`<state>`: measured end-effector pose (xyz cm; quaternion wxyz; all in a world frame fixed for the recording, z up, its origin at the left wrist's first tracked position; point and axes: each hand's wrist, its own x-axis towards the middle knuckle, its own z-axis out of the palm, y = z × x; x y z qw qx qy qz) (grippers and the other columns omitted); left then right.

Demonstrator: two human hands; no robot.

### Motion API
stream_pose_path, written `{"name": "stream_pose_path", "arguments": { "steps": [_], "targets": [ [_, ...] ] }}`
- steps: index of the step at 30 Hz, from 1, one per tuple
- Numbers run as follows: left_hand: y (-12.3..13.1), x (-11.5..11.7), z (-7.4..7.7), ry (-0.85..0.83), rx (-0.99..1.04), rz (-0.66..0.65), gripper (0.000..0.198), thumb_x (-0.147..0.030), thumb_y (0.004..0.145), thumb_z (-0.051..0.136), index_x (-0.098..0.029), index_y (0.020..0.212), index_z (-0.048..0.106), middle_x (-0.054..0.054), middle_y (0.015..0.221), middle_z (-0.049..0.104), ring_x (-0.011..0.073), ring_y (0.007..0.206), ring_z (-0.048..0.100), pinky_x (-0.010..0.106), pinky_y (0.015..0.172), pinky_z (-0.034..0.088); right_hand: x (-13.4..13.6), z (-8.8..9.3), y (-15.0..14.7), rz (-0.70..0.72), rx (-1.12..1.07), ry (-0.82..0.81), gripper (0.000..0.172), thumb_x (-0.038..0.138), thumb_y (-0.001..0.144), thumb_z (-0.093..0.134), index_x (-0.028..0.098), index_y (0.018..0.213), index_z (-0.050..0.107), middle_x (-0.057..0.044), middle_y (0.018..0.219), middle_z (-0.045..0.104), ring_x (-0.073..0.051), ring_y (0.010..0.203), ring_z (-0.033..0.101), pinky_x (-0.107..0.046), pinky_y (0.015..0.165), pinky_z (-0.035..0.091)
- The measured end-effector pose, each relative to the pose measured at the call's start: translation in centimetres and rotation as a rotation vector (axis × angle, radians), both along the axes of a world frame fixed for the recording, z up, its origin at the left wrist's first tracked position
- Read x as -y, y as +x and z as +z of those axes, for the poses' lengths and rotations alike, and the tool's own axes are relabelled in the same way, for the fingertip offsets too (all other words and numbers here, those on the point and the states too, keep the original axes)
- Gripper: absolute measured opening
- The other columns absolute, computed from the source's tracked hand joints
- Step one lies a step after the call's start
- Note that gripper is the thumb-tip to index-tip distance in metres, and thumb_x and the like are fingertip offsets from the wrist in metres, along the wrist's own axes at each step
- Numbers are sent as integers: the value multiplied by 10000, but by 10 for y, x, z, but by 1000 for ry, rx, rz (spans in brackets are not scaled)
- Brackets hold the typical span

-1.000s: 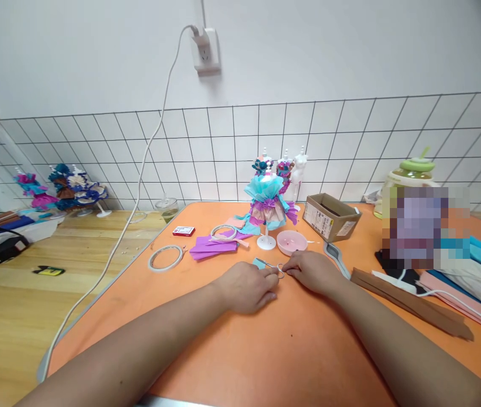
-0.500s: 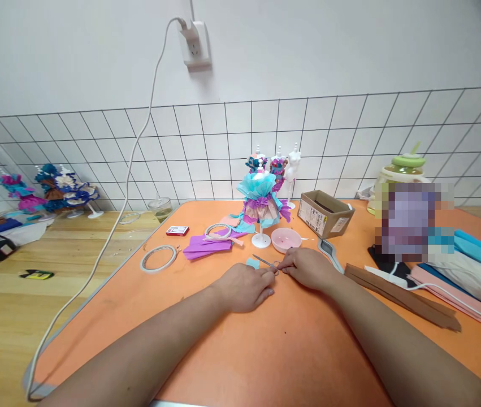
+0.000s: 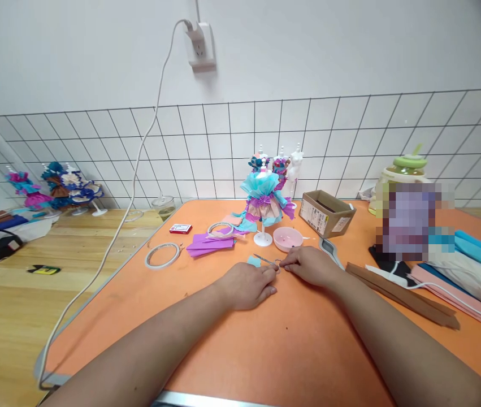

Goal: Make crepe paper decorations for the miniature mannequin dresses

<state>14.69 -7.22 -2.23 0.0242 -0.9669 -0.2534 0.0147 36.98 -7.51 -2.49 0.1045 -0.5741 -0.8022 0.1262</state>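
My left hand (image 3: 249, 286) lies palm down on the orange tabletop, its fingers loosely stretched and the thumb a little apart. My right hand (image 3: 310, 265) rests opposite, fingers extended and tips on the table. Between the fingertips of both hands lie small scissors (image 3: 264, 259), with the handles partly covered. Whether the fingers touch the handles I cannot tell. A small light-blue paper piece (image 3: 254, 261) sits by the blades. Just behind stands a mini dress form (image 3: 263, 226) in a turquoise and purple paper dress, beside a pink bowl (image 3: 287, 239).
Purple crepe paper (image 3: 209, 245), a tape roll (image 3: 162, 256) and a red-and-white box (image 3: 180, 229) lie left. A cardboard box (image 3: 327, 213), brown paper strip (image 3: 401, 294) and large drink bottle (image 3: 407, 169) are right. A white cable (image 3: 138, 152) hangs left.
The view has shifted slightly, so most things appear a little further right. Both hands and the scissors keep their places on the table.
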Motion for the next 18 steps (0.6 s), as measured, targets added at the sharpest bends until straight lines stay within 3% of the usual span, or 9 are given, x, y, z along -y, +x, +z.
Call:
{"name": "stream_pose_path", "arguments": {
  "steps": [10,18],
  "targets": [
    [-3,0,-2,-36,43,7,344,-430,946,343,-200,1111,540,83,1340,556,236,869,672,345,645,477,2,2,2,-80,-45,10,280,309,861,535,321,1076,714,10,1036,738,-183,919,665,-260,712,482],
    [-6,0,-7,-183,186,27,307,-407,943,375,-217,1125,533,79,1259,606,232,969,643,344,778,482,1,-1,0,-86,14,74,278,249,841,514,318,948,761,-4,1010,744,-221,925,660,-287,721,454]
  ]
}}
